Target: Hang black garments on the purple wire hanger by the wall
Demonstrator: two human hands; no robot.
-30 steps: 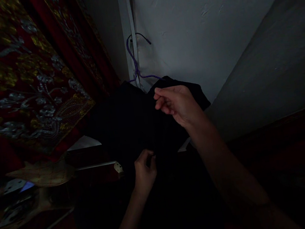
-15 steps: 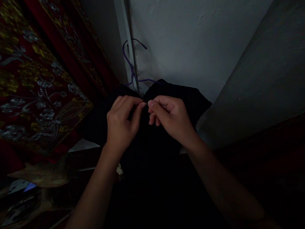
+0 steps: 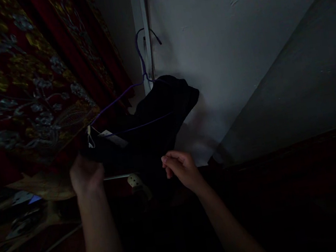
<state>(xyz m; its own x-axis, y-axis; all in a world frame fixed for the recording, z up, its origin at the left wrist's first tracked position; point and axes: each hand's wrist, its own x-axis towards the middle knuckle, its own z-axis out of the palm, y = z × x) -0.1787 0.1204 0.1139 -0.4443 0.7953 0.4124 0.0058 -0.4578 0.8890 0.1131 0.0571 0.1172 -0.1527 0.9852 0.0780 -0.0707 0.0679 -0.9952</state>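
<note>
The dark garment (image 3: 159,98) hangs half off its purple hanger (image 3: 140,54) — left hand (image 3: 86,174) blurred at the lower side, right hand (image 3: 178,166) pinched narrow; too dim to tell whether either actually holds it.

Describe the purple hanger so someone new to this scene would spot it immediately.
Find the grey wall, then the pale upright strip at its left edge. The hanger hangs at that strip, partly covered by a dark garment. Its thin purple outline and curved hook set it apart from that garment and the red embroidered cloth.
</note>
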